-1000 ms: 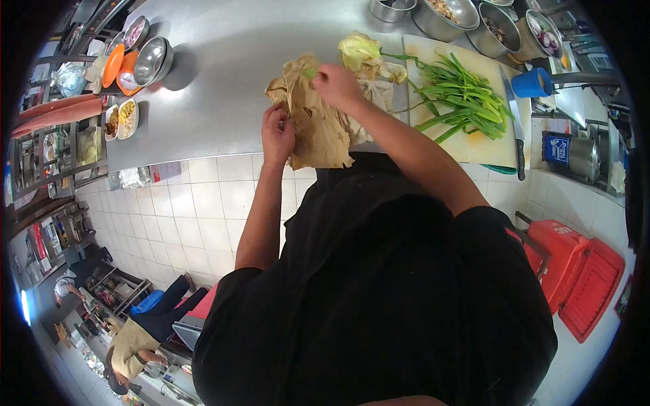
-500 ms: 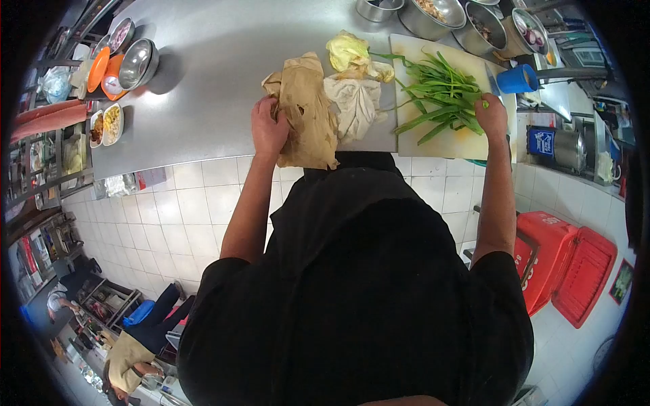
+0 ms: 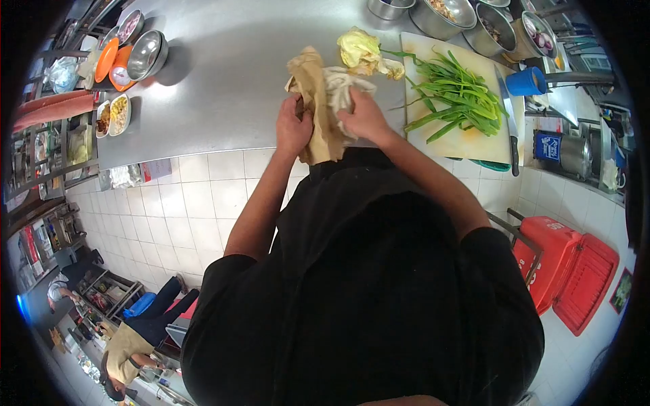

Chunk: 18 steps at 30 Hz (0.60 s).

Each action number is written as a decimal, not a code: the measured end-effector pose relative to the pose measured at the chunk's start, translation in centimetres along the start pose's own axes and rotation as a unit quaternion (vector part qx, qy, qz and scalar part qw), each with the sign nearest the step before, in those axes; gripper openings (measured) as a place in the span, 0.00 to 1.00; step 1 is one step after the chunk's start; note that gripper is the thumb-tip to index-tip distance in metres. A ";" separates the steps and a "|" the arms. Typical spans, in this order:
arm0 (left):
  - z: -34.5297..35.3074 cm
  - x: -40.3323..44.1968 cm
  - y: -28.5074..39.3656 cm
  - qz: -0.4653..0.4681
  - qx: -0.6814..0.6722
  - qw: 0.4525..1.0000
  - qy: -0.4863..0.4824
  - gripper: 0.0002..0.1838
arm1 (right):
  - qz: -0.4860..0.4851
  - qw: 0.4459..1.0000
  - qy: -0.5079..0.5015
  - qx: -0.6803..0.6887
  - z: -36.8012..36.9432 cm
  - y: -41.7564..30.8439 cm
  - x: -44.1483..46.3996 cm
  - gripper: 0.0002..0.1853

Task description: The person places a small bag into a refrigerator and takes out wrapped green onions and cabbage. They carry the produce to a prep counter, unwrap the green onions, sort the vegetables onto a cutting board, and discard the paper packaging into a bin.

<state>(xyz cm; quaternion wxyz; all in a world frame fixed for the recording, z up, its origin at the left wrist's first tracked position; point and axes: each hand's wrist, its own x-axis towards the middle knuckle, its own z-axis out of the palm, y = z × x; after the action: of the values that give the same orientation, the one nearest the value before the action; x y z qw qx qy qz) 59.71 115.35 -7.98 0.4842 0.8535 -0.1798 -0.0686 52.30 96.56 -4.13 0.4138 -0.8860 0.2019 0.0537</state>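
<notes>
Crumpled brown paper (image 3: 317, 101) stands bunched at the front edge of the steel table, narrow and folded inward. My left hand (image 3: 294, 128) is closed on its left side. A white cloth (image 3: 340, 84) lies against the paper's right side, and my right hand (image 3: 365, 116) has its fingers closed on the cloth, close to the paper; its fingertips are partly hidden. Behind them rests a pale yellow-green leafy piece (image 3: 360, 49). To the right, long green leaves (image 3: 460, 98) lie spread over a white cutting board (image 3: 447, 145), with a knife (image 3: 509, 115) along its right edge.
Metal pots (image 3: 443, 15) with food line the back right, near a blue cup (image 3: 526, 82). At the far left are steel bowls (image 3: 147, 55), an orange scale (image 3: 120, 71) and small food dishes (image 3: 118, 115). A red bin (image 3: 548, 257) stands lower right. Another person (image 3: 128, 352) is lower left.
My right hand has left the green leaves and moved left to the cloth. The brown paper has been squeezed narrower by my hands. The knife on the board now shows fully.
</notes>
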 end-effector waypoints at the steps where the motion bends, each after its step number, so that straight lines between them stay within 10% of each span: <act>1: 0.3 -0.5 -0.1 0.001 -0.024 1.000 0.004 0.22 | -0.016 0.999 0.006 0.027 1.0 -0.4 0.2 0.32; 11: -2.2 -3.8 -1.6 -0.141 -0.326 0.933 0.065 0.16 | -0.045 0.964 -0.141 0.222 2.1 -2.1 1.5 0.21; 18: -6.6 -3.7 -4.6 -0.178 -0.389 0.881 0.201 0.18 | -0.132 0.975 0.172 -0.044 -3.3 4.4 1.9 0.18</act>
<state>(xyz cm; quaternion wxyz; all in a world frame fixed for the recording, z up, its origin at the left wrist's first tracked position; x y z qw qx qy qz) 59.34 124.21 -8.65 0.7828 0.6094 0.1174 -0.0455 52.04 90.93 -5.64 0.3371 -0.9181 0.1489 -0.1461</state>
